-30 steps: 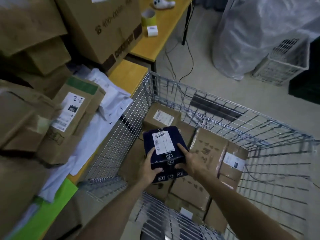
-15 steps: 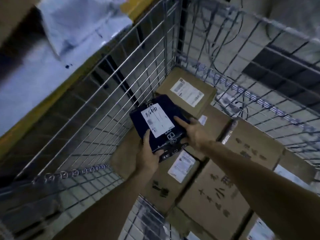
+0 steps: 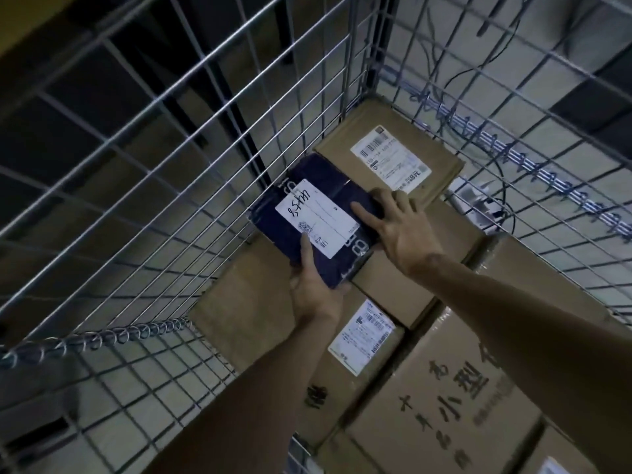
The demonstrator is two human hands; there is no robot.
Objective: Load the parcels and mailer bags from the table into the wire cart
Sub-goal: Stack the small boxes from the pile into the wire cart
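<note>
A dark blue parcel (image 3: pixel 328 196) with a white label lies deep inside the wire cart (image 3: pixel 191 138), against its left mesh wall, on top of brown cardboard boxes. My left hand (image 3: pixel 314 285) grips the parcel's near corner, thumb on the label. My right hand (image 3: pixel 400 227) rests on the parcel's right edge with its fingers spread and fairly straight. Both forearms reach down into the cart.
Cardboard boxes fill the cart floor: one with a white label (image 3: pixel 390 159) in the far corner, another labelled box (image 3: pixel 362 340) below my hands, a large printed box (image 3: pixel 455 398) at the right. Wire walls stand at left, front and far right.
Both hands have carried the blue parcel down from above the cart to its far left side, onto the boxes. The view has dropped into the cart; the table has left the frame.
</note>
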